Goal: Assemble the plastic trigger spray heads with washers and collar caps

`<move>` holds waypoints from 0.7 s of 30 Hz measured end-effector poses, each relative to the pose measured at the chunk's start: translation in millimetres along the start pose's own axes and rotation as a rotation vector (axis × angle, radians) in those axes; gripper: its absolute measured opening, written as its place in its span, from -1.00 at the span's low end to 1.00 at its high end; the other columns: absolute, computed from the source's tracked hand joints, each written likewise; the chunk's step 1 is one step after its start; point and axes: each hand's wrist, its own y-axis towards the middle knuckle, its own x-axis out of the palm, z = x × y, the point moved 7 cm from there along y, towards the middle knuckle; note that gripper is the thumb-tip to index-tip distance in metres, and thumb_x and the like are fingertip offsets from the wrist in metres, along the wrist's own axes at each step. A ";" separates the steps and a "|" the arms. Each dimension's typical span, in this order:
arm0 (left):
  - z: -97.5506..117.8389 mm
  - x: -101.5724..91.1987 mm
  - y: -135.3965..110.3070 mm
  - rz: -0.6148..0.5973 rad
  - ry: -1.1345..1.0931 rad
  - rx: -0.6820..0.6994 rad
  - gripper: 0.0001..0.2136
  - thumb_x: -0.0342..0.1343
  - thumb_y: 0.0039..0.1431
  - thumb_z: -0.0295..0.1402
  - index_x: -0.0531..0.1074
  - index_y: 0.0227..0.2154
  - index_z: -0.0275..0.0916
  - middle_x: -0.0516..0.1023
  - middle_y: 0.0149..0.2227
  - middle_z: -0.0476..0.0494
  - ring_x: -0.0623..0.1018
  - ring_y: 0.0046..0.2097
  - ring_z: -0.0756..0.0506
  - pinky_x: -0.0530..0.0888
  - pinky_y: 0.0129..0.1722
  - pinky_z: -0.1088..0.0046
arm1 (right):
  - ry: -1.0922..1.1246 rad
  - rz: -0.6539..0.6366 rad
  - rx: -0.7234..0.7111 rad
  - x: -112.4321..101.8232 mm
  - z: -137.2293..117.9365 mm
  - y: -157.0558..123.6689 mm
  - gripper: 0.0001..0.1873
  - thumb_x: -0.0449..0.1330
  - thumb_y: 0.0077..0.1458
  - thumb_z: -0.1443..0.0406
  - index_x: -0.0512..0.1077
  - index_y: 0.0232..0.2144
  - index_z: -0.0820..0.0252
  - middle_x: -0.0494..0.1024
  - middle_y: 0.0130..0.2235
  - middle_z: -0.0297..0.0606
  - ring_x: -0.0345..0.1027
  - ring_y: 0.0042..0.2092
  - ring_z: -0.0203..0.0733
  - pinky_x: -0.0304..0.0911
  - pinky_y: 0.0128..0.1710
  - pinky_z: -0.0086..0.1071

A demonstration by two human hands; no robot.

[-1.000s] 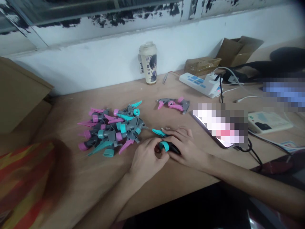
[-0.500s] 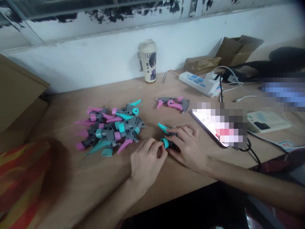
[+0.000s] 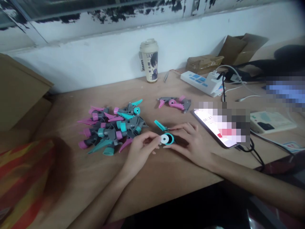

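Observation:
My right hand [image 3: 190,143] grips a trigger sprayer head [image 3: 166,133] with a teal trigger and teal collar, held just above the wooden table [image 3: 154,178]. The collar's open end faces me. My left hand [image 3: 140,149] pinches a small white disc [image 3: 164,139] at the collar's mouth between thumb and fingertips. A pile of sprayer heads [image 3: 111,128] in grey, teal and pink lies just left of my hands. One pink and grey sprayer head [image 3: 175,103] lies apart behind my right hand.
A phone [image 3: 214,125] lies lit at the right, with a cable running off it. Behind stand a coffee cup [image 3: 149,62], a power strip [image 3: 202,83] and cardboard boxes [image 3: 240,46]. A brown box [image 3: 19,92] is at the left; striped cloth [image 3: 21,181] fills the near left.
The sprayer head has been turned so that its collar opening faces me. My left hand has opened from a wrap round the collar into a pinch on a white disc at its mouth.

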 end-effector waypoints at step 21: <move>24.6 5.9 -19.0 0.227 0.461 0.412 -0.97 0.16 0.09 -0.45 0.48 -0.40 -0.21 0.42 -0.36 -0.01 0.46 -0.38 0.06 0.42 -0.41 0.59 | -0.035 0.057 -0.025 -2.4 -2.7 -3.3 -0.72 0.20 0.04 0.11 0.46 -0.18 0.01 0.51 -0.16 -0.30 0.34 -0.11 -0.17 -0.05 0.05 -0.12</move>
